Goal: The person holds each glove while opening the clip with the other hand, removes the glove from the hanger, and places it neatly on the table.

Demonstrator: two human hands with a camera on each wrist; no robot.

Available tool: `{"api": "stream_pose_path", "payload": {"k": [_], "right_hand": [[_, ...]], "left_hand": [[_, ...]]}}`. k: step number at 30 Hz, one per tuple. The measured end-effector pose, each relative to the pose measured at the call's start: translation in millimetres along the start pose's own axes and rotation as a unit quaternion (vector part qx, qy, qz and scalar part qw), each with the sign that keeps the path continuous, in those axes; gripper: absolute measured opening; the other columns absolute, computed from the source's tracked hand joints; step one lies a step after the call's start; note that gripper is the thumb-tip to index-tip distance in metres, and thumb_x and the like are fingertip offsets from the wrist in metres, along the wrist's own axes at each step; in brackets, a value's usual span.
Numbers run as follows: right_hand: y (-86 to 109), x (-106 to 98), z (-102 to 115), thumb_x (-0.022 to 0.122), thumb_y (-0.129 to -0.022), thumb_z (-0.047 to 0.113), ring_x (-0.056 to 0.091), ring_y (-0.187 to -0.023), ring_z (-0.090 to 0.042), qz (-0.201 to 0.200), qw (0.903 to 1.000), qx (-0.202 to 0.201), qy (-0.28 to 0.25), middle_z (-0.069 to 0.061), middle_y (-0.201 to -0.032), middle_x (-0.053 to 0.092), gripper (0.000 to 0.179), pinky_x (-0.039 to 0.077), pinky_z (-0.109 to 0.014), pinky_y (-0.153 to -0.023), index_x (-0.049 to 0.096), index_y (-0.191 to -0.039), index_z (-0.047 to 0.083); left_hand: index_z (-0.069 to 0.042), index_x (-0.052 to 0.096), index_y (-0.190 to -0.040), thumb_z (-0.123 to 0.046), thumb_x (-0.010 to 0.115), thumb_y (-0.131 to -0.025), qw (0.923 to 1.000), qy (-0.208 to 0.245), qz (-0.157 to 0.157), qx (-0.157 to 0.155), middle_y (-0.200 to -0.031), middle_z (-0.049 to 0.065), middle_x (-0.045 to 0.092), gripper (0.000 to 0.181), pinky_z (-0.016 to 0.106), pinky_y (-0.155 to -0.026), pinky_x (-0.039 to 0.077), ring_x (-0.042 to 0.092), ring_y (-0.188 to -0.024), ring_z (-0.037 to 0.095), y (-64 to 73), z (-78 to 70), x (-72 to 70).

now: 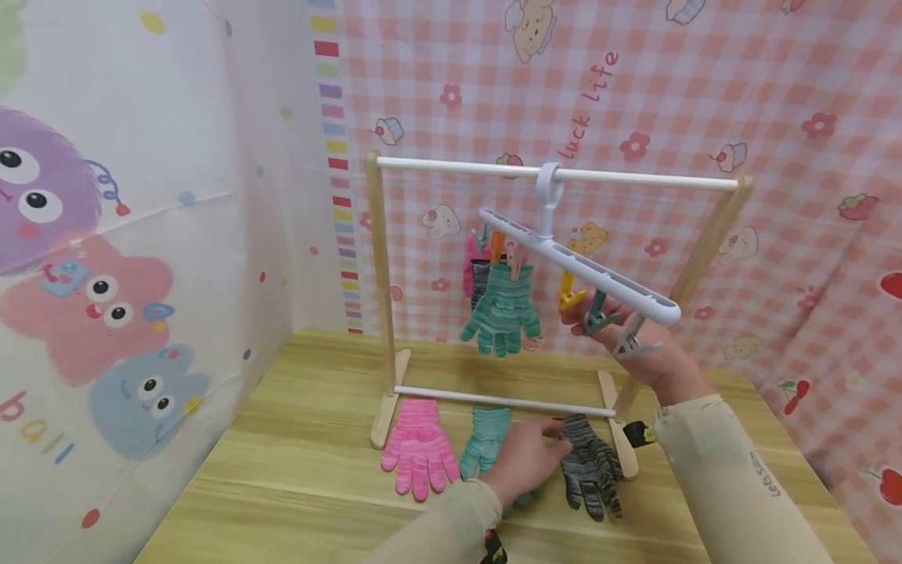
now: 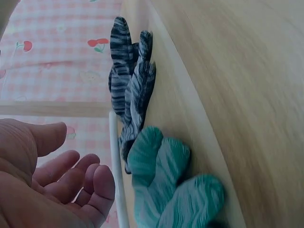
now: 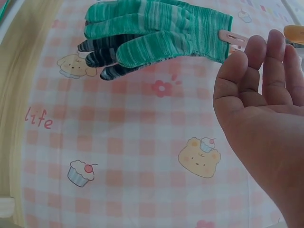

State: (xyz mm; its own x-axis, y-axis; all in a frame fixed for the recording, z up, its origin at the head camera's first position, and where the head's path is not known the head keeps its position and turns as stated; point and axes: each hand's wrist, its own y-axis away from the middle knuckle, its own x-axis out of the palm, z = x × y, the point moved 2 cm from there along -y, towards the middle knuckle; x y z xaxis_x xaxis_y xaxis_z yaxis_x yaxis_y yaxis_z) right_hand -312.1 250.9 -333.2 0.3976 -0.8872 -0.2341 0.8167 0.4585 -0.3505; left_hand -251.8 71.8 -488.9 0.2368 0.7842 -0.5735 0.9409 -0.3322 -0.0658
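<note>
My left hand (image 1: pixel 530 456) is over the table between a green glove (image 1: pixel 488 439) and a grey-black striped glove (image 1: pixel 590 466). Its fingers are loosely bent with nothing in them in the left wrist view, and its forearm and palm partly cover the green glove. My right hand (image 1: pixel 637 348) is raised behind the right half of a white hanger (image 1: pixel 588 274), fingertips right by a yellow clip (image 1: pixel 569 294) and a dark teal clip (image 1: pixel 599 315). From the hanger's far end hangs another green glove (image 1: pixel 503 309), held by a pink clip (image 1: pixel 515 260), with dark and pink gloves partly hidden behind it.
A pink glove (image 1: pixel 419 448) lies flat at the left on the wooden table (image 1: pixel 282 462). The hanger hooks over the top white rod (image 1: pixel 451 166) of a wooden-legged rack, whose lower rod (image 1: pixel 493 399) runs just behind the gloves. A grey clip (image 1: pixel 632 337) hangs at the hanger's near end.
</note>
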Motion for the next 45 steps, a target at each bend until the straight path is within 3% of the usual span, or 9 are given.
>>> {"api": "stream_pose_path", "payload": {"k": [4,10,15,22,29,34,40,42,45], "right_hand": [[2.1,3,-3,0.055,-0.110,0.004,0.070,-0.111,-0.013,0.010,0.9999,0.000,-0.012,0.004,-0.122,0.076,0.015,0.056,-0.028,-0.101,0.068,-0.116,0.007],[4.2,5,-6,0.051,-0.111,0.003,0.071,-0.111,-0.013,0.014,0.9987,-0.010,-0.047,0.003,-0.122,0.078,0.023,0.057,-0.028,-0.100,0.071,-0.118,0.013],[5.0,6,-7,0.052,-0.111,0.001,0.072,-0.113,-0.012,0.015,0.9977,-0.010,-0.065,0.004,-0.121,0.079,0.025,0.057,-0.029,-0.099,0.073,-0.119,0.012],[9.6,8,-15,0.053,-0.110,0.001,0.071,-0.119,-0.010,0.001,0.9995,-0.006,-0.032,0.005,-0.123,0.078,0.027,0.059,-0.029,-0.099,0.069,-0.132,0.005],[11.1,11,-28,0.052,-0.112,0.005,0.072,-0.118,-0.008,-0.015,0.9989,0.024,-0.037,0.005,-0.123,0.078,0.028,0.059,-0.025,-0.097,0.064,-0.137,0.000],[6.1,21,-30,0.056,-0.112,0.012,0.070,-0.117,-0.007,-0.060,0.9965,0.051,-0.028,0.008,-0.125,0.077,0.026,0.058,-0.023,-0.095,0.065,-0.134,0.003],[-9.2,43,-31,0.065,-0.108,0.023,0.064,-0.122,-0.005,-0.169,0.9824,0.078,0.017,0.014,-0.124,0.070,0.022,0.054,-0.018,-0.098,0.061,-0.118,0.004],[-13.3,49,-35,0.067,-0.108,0.027,0.061,-0.125,-0.009,-0.198,0.9757,0.086,0.037,0.005,-0.133,0.069,0.037,0.050,-0.015,-0.099,0.053,-0.129,0.001],[-18.6,55,-35,0.065,-0.107,0.040,0.058,-0.128,-0.022,-0.210,0.9657,0.110,0.107,-0.006,-0.148,0.062,0.062,0.051,-0.028,-0.104,0.042,-0.153,0.004]], "left_hand": [[-0.011,0.078,-0.128,-0.027,0.075,-0.101,0.9999,0.016,-0.001,-0.001,-0.125,0.000,0.080,0.031,0.033,-0.092,0.061,0.075,-0.113,0.014,0.0,2.7,-5.8],[-0.010,0.077,-0.127,-0.028,0.074,-0.100,0.9992,0.036,0.004,-0.016,-0.125,0.003,0.079,0.033,0.032,-0.087,0.061,0.076,-0.107,0.016,-0.2,9.7,-15.1],[-0.008,0.078,-0.123,-0.027,0.073,-0.102,0.9992,0.040,0.006,-0.001,-0.120,0.006,0.080,0.029,0.029,-0.081,0.060,0.074,-0.097,0.014,1.8,17.3,-30.1],[-0.012,0.079,-0.120,-0.031,0.075,-0.101,0.9999,0.010,0.002,0.006,-0.117,0.002,0.080,0.028,0.029,-0.081,0.056,0.066,-0.092,0.008,10.1,34.3,-69.8],[-0.009,0.076,-0.125,-0.030,0.071,-0.104,0.9998,-0.013,-0.012,0.002,-0.120,0.005,0.077,0.030,0.028,-0.068,0.052,0.061,-0.086,0.013,19.7,47.3,-121.2],[-0.009,0.074,-0.126,-0.028,0.072,-0.104,0.9977,-0.042,-0.050,0.016,-0.122,0.008,0.077,0.029,0.027,-0.066,0.053,0.063,-0.084,0.012,20.3,45.1,-152.3],[-0.008,0.073,-0.126,-0.026,0.074,-0.103,0.9935,-0.079,-0.079,0.023,-0.122,0.010,0.075,0.030,0.026,-0.063,0.050,0.058,-0.077,0.012,16.1,45.6,-175.4],[-0.009,0.073,-0.127,-0.026,0.075,-0.102,0.9928,-0.085,-0.082,0.021,-0.122,0.009,0.075,0.031,0.027,-0.065,0.051,0.058,-0.077,0.012,15.7,46.6,-179.1],[-0.009,0.073,-0.129,-0.026,0.075,-0.102,0.9924,-0.094,-0.079,0.016,-0.125,0.009,0.074,0.033,0.028,-0.067,0.052,0.059,-0.079,0.012,16.8,45.7,-183.3]]}}
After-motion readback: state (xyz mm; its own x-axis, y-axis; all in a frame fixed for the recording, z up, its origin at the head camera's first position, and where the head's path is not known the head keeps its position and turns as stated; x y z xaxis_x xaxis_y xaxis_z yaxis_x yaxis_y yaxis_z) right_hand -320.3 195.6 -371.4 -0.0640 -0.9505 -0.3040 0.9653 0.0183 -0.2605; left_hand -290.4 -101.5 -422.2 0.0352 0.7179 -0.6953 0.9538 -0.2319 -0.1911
